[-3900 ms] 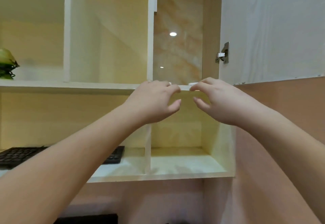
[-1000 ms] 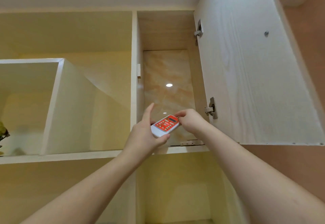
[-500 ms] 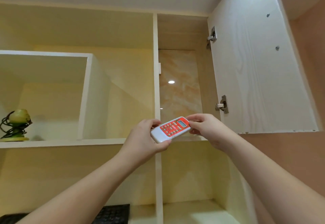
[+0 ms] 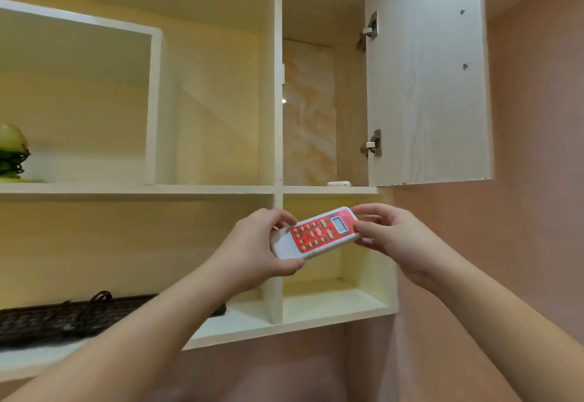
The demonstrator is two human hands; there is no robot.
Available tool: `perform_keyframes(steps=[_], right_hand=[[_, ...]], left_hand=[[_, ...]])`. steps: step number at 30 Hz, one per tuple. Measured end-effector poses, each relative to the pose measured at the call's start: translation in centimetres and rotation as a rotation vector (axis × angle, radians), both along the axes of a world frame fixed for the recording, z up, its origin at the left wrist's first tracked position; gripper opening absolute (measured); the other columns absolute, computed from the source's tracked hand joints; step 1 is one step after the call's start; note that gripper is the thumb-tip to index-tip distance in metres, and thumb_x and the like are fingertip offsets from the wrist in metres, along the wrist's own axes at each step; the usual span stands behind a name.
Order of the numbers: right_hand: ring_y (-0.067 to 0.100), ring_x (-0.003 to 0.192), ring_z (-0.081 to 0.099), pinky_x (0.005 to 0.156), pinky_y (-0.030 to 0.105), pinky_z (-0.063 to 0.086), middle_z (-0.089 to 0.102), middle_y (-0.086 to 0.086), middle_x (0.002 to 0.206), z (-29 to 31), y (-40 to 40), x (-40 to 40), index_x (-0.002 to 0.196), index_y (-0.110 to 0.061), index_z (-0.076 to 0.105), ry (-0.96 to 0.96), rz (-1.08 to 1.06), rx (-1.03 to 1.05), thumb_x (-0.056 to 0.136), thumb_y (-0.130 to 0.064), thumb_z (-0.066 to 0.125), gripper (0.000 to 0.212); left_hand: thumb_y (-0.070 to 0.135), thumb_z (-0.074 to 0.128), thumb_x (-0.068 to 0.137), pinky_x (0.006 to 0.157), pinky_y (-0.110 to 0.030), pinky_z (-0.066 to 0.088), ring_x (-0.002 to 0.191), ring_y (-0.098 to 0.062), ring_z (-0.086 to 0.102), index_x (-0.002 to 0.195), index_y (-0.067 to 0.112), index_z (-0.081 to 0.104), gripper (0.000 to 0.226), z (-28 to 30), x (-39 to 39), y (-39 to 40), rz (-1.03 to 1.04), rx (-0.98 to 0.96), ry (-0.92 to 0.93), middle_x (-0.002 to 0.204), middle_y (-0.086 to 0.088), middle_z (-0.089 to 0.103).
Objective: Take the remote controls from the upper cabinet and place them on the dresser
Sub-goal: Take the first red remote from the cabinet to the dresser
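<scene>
A white remote control with a red button panel and a small grey screen (image 4: 319, 233) is held in front of the shelving, below the upper cabinet (image 4: 350, 85). My left hand (image 4: 252, 250) grips its plain white end. My right hand (image 4: 392, 237) pinches the screen end. The remote lies tilted, screen end higher and to the right. A second white remote (image 4: 339, 184) lies on the cabinet floor at its front edge, only its end showing. The dresser is out of view.
The cabinet door (image 4: 426, 85) hangs open to the right, over my right arm. A black keyboard with its cord (image 4: 72, 313) lies on the lower left shelf. A green fruit ornament (image 4: 11, 152) stands on the upper left shelf. A pink wall (image 4: 537, 243) is on the right.
Both hands have brought the red and white remote down out of the cabinet, to below its shelf. My view has tilted downward, so the lower shelves now show.
</scene>
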State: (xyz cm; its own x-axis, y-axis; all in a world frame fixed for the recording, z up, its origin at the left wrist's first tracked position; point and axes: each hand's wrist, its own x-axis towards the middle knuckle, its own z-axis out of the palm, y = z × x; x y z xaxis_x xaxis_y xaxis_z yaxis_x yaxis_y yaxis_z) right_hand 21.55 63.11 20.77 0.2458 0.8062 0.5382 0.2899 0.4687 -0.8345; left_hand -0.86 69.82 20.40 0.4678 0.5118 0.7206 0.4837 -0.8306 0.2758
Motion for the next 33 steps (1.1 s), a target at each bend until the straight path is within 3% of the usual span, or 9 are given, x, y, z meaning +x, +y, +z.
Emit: perform_keyframes(steps=[4,13,17,22,28,33], right_hand=[[0.018,0.081,0.069,0.07,0.021,0.058,0.072,0.015,0.096,-2.6,-3.9,0.9,0.107,-0.011,0.066,0.075,-0.018,-0.073,0.089,-0.003,0.061,0.02],[0.019,0.09,0.069,0.077,0.026,0.059,0.071,0.013,0.098,-7.1,-13.5,4.9,0.112,-0.011,0.064,0.183,-0.192,-0.086,0.092,-0.003,0.056,0.023],[0.021,0.093,0.068,0.07,0.021,0.057,0.072,0.015,0.098,-8.9,-20.3,7.9,0.11,-0.013,0.065,0.221,-0.254,-0.088,0.092,-0.004,0.057,0.021],[0.017,0.088,0.069,0.071,0.02,0.056,0.073,0.01,0.09,-11.7,-29.7,11.7,0.109,-0.011,0.067,0.287,-0.352,-0.106,0.092,-0.007,0.058,0.02],[0.017,0.087,0.068,0.071,0.02,0.056,0.072,0.01,0.09,-14.2,-40.5,14.8,0.105,-0.01,0.069,0.347,-0.489,-0.143,0.09,-0.008,0.061,0.018],[0.012,0.081,0.068,0.068,0.019,0.056,0.069,0.009,0.086,-16.3,-47.4,16.0,0.104,-0.009,0.07,0.423,-0.595,-0.147,0.087,-0.009,0.063,0.018]], left_hand=[[0.038,0.084,0.064,0.083,-0.024,0.053,0.096,-0.001,0.058,0.112,0.037,0.056,0.055,-2.2,1.0,-1.7,-0.071,-0.041,0.035,0.109,0.019,0.057],[0.036,0.084,0.065,0.089,-0.03,0.051,0.103,-0.006,0.056,0.114,0.035,0.059,0.055,-5.3,7.7,-7.8,-0.258,-0.078,0.123,0.111,0.01,0.056],[0.037,0.083,0.066,0.085,-0.024,0.05,0.098,-0.002,0.057,0.114,0.033,0.061,0.053,-7.1,11.6,-12.0,-0.375,-0.069,0.147,0.106,0.012,0.057],[0.04,0.08,0.065,0.086,-0.028,0.052,0.095,-0.001,0.06,0.112,0.034,0.062,0.05,-9.5,17.2,-18.4,-0.57,-0.125,0.182,0.104,0.016,0.057],[0.045,0.076,0.066,0.086,-0.022,0.052,0.095,0.002,0.061,0.11,0.039,0.062,0.047,-12.1,23.2,-26.2,-0.753,-0.213,0.26,0.105,0.018,0.059],[0.038,0.079,0.069,0.084,-0.015,0.05,0.096,0.003,0.061,0.109,0.041,0.062,0.044,-13.8,27.0,-31.5,-0.885,-0.229,0.307,0.104,0.016,0.06]])
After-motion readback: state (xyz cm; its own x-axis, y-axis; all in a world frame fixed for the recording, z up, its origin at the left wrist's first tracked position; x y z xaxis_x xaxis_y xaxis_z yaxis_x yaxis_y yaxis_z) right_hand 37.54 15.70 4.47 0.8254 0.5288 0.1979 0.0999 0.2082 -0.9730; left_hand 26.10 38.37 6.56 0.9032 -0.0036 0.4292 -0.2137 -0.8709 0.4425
